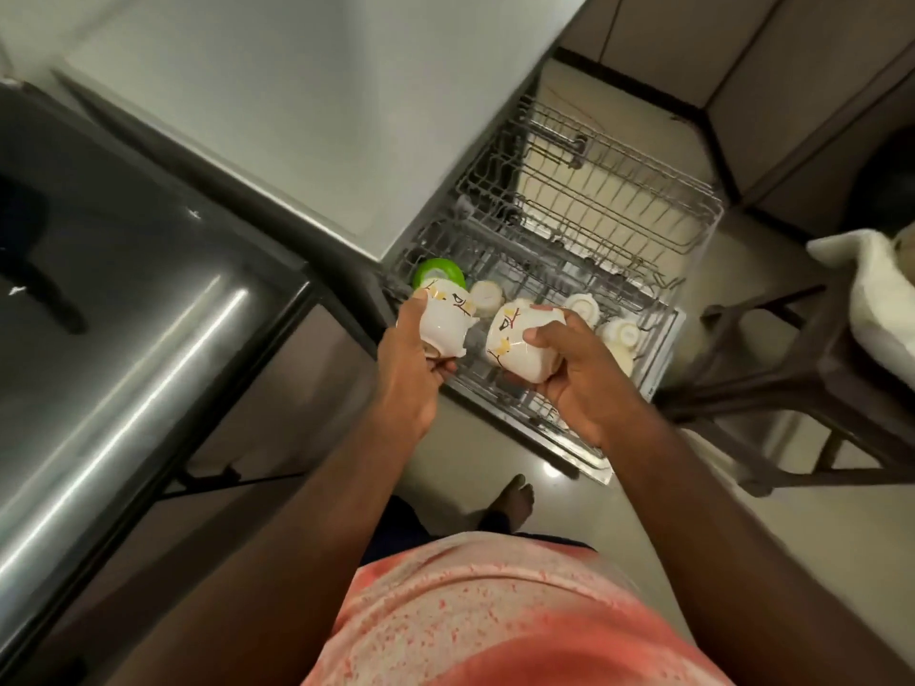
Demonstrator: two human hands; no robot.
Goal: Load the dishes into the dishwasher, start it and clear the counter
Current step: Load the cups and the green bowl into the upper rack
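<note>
The left hand (411,361) curls its fingers (419,300) round a white cup (445,314). The right hand (577,373) grips a second cup (512,341). Both cups are tipped sideways above the dishwasher rack (495,386), with inverted cups (621,334) at 3 o'clock. The china is glazed and yellow-flowered, likely light, slippery and chippable, and best held round the body.

One wide-angle camera rides on my head and looks forward and steeply down, so my own shirt (495,611) fills the bottom edge. My left grip (416,358) and right grip (574,373) sit mid-frame, close below the lens, over the dishwasher rack (666,339), with the worktop (297,116) upper left and the floor (569,507) underneath.
</note>
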